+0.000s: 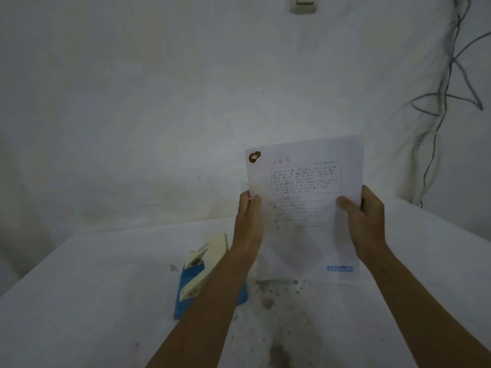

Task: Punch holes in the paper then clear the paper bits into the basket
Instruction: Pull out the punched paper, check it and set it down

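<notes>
I hold a white printed sheet of paper (305, 208) upright above the table, with a blue stamp at its lower right and a brown mark at its top left corner. My left hand (249, 221) pinches its left edge and my right hand (365, 216) grips its right edge. A blue and cream hole punch (194, 277) rests on the white table (79, 301), below and left of my left forearm, which hides part of it. No basket is in view.
Dark specks and smudges (281, 293) dot the table under the paper. A white wall rises behind the table, with tangled grey cables (446, 96) hanging at the right and a switch (303, 4) at the top.
</notes>
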